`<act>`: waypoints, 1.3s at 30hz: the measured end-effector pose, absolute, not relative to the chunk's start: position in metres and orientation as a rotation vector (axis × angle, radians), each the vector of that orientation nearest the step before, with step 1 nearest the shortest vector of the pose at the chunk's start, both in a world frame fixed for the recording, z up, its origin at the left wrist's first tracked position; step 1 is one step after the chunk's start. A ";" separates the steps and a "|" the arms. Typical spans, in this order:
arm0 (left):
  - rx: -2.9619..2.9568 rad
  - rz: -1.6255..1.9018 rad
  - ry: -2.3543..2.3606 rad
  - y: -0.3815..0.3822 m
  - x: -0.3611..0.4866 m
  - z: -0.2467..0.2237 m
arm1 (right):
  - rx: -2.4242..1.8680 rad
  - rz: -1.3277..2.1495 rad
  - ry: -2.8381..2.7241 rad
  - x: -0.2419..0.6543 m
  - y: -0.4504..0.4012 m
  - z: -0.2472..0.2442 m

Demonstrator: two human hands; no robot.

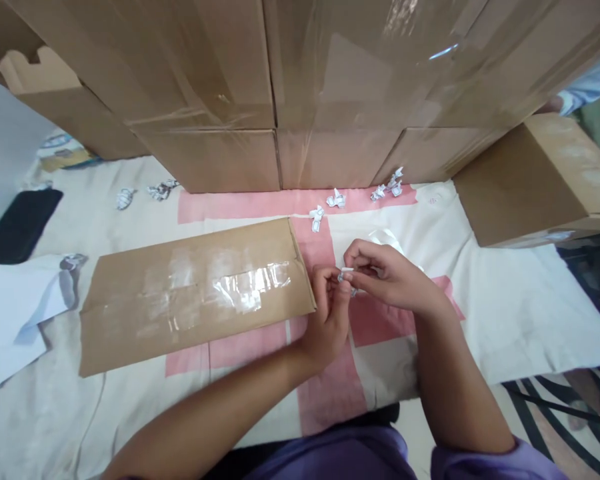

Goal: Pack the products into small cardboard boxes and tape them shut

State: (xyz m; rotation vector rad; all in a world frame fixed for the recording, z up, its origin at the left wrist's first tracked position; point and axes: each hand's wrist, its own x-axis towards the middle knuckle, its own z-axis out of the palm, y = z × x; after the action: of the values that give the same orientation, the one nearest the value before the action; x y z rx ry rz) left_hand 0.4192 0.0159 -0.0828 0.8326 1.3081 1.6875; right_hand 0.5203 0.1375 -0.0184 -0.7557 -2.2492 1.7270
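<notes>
Both my hands meet over the cloth, just right of a flat cardboard piece [195,293] with shiny tape on it. Between their fingertips is a small white paper piece [347,270], partly hidden by the fingers. My left hand [330,317] pinches it from below, close to the cardboard's right end. My right hand [393,277] grips it with thumb and finger from the right. Beyond the hands lie small folded paper pieces [317,218], with another folded piece [336,199] behind. Something clear and shiny [387,240] lies partly under my right hand.
Large taped cardboard boxes [330,87] wall off the back. An open carton [520,180] stands at right, with a person's sleeve [587,87] behind it. At left are crumpled paper [125,198], white sheets [20,300] and a dark flat object [20,227]. The cloth [510,300] has pink patches.
</notes>
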 end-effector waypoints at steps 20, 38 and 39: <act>0.878 1.612 1.313 0.017 0.418 -0.083 | -0.737 1.960 -1.795 0.515 0.135 -0.026; 0.844 1.625 1.244 0.019 0.414 -0.078 | -0.676 1.923 -1.555 0.504 0.128 -0.035; 0.836 1.623 1.235 0.020 0.414 -0.077 | -0.681 1.914 -1.546 0.503 0.127 -0.036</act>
State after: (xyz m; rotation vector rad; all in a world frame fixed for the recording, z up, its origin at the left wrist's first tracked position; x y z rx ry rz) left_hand 0.4140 0.0200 -0.0768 0.8356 1.2348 1.6235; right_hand 0.5026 0.1266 -0.0356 -0.6810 -1.5460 1.9136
